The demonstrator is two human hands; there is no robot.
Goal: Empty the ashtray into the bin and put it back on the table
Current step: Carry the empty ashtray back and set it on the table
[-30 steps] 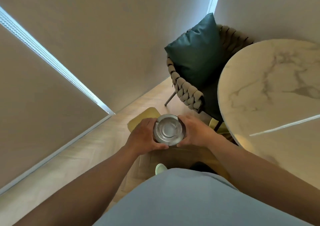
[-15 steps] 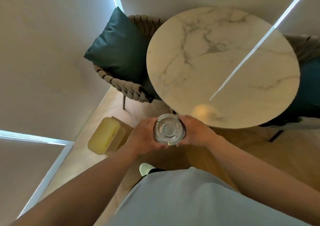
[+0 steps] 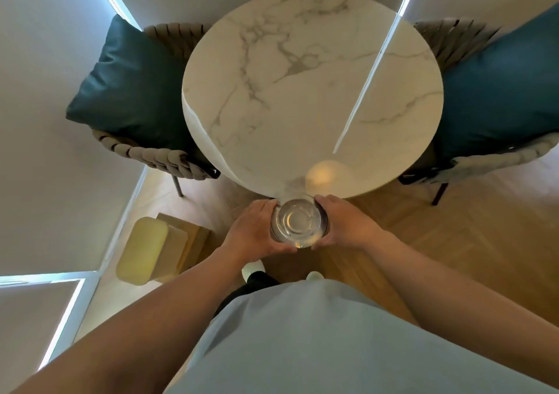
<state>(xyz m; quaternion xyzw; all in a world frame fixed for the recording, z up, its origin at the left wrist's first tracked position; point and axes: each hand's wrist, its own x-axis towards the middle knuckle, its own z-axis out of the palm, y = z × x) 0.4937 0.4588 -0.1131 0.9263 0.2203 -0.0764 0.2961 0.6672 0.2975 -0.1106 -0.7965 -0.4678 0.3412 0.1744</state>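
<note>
Ashtray (image 3: 298,223) btwn both hands, unlabelled

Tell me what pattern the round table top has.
White marble with grey veins, on the table, seen in the head view.

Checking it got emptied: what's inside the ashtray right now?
The ashtray, held between left hand and right hand, shows a bare, shiny ringed bottom with only a few tiny dark specks. The sides under the fingers are covered.

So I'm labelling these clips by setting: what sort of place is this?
Probably a lounge corner in a home or hotel room. A round marble table stands between two woven chairs with dark cushions, on a wooden floor beside blinds. Both hands hold an ashtray.
</note>
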